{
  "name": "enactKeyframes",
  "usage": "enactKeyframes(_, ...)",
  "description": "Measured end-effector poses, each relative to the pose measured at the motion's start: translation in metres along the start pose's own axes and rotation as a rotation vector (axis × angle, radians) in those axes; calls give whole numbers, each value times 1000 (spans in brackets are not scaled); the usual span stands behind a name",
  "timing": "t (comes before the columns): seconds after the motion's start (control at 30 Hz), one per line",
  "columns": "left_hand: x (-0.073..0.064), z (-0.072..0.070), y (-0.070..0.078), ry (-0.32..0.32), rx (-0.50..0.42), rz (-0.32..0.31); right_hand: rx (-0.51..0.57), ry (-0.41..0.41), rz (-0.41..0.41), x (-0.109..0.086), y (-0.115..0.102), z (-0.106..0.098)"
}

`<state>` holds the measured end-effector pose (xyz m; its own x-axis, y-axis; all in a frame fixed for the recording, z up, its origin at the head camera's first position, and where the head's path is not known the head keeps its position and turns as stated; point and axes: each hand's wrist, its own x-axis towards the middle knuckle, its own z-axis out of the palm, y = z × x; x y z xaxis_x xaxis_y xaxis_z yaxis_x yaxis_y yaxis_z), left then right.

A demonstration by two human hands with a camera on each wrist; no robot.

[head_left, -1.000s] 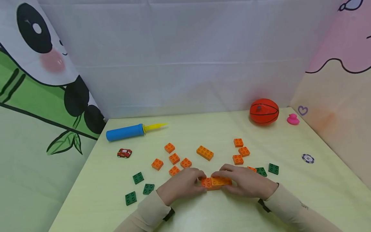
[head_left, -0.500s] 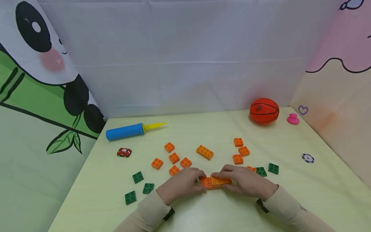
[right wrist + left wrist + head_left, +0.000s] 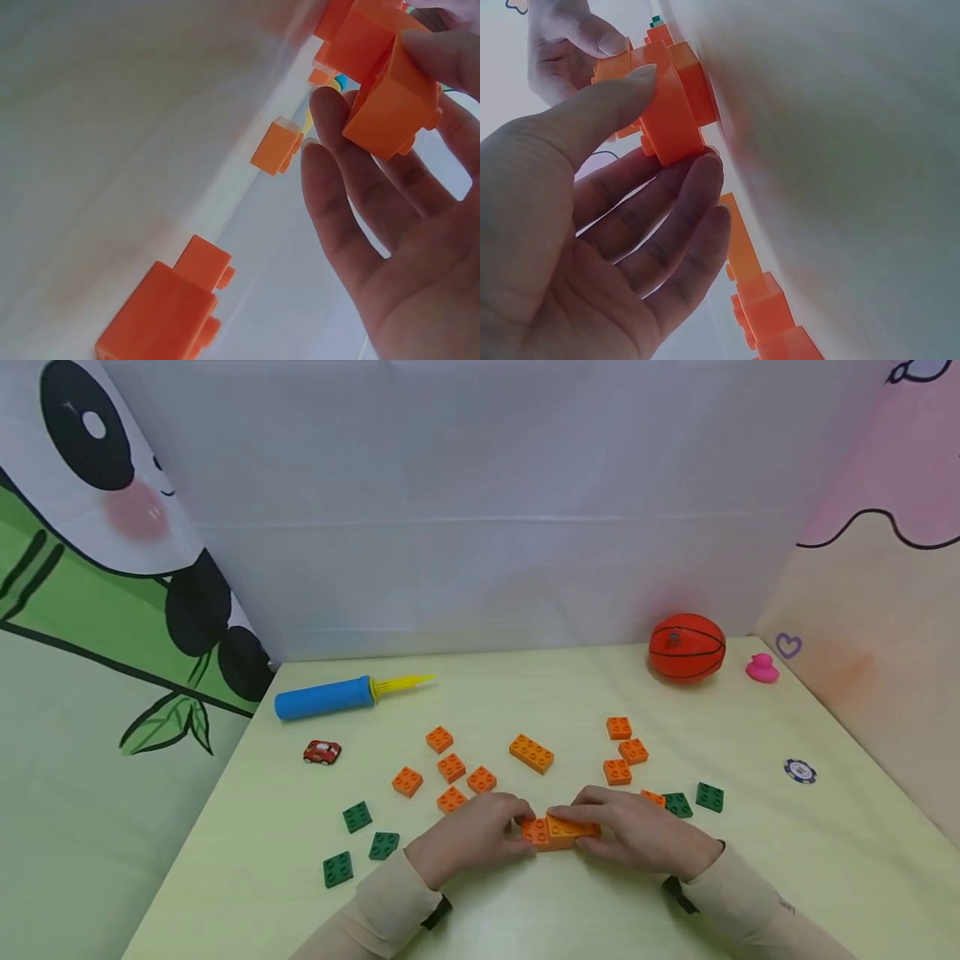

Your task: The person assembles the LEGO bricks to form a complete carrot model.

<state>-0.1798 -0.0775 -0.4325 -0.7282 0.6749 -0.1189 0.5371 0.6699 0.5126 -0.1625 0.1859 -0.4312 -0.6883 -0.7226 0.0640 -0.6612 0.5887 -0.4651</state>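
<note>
Both hands work together on orange toy building bricks near the front middle of the table. My left hand (image 3: pixel 480 835) pinches a studded orange brick (image 3: pixel 535 833) between thumb and fingers; in the left wrist view, another orange block (image 3: pixel 694 82) sits on its table side. My right hand (image 3: pixel 637 831) grips a second orange brick (image 3: pixel 566 831), its thumb on the near side and fingers on the far side. In the right wrist view, this brick (image 3: pixel 394 105) sits at an angle against the left one, with a dark gap between them. Fingers partly hide both bricks.
Loose orange bricks (image 3: pixel 452 767) lie left of centre, with a longer orange brick (image 3: pixel 531 753) beyond the hands. More orange bricks (image 3: pixel 617 772) and green bricks (image 3: pixel 709 797) sit right; green bricks (image 3: pixel 357 817) lie left. Farther out are a blue pump (image 3: pixel 326 697), toy car (image 3: pixel 322 752) and ball (image 3: pixel 687 647).
Both hands keep their hold in nearly the same place. The brick in the right hand appears slightly shifted against the left one; the head view drifts a little.
</note>
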Motion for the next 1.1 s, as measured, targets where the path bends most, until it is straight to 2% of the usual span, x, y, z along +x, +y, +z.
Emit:
enactKeyframes(0.57, 1, -3, -3, -11, -23, -30, 26, -8, -17, 5, 7, 1)
enactKeyframes(0.7, 3, -15, -8, -10, -34, -60, 19, 5, -41, 6, 7, 4)
enactKeyframes(0.77, 9, -25, -11, 20, -12, -59, 12, 4, -46, 7, 7, 3)
enactKeyframes(0.87, 24, -37, -14, 90, 83, -44, 9, -7, -37, 7, 6, 1)
enactKeyframes(0.93, 36, -40, -18, 117, 157, -40, 6, -13, -30, 7, 6, 0)
enactKeyframes(1.0, 50, -40, -20, 115, 234, -47, 2, -16, -26, 6, 6, 0)
enactKeyframes(1.1, 66, -37, -22, 66, 304, -68, -12, -8, -34, 6, 6, 0)
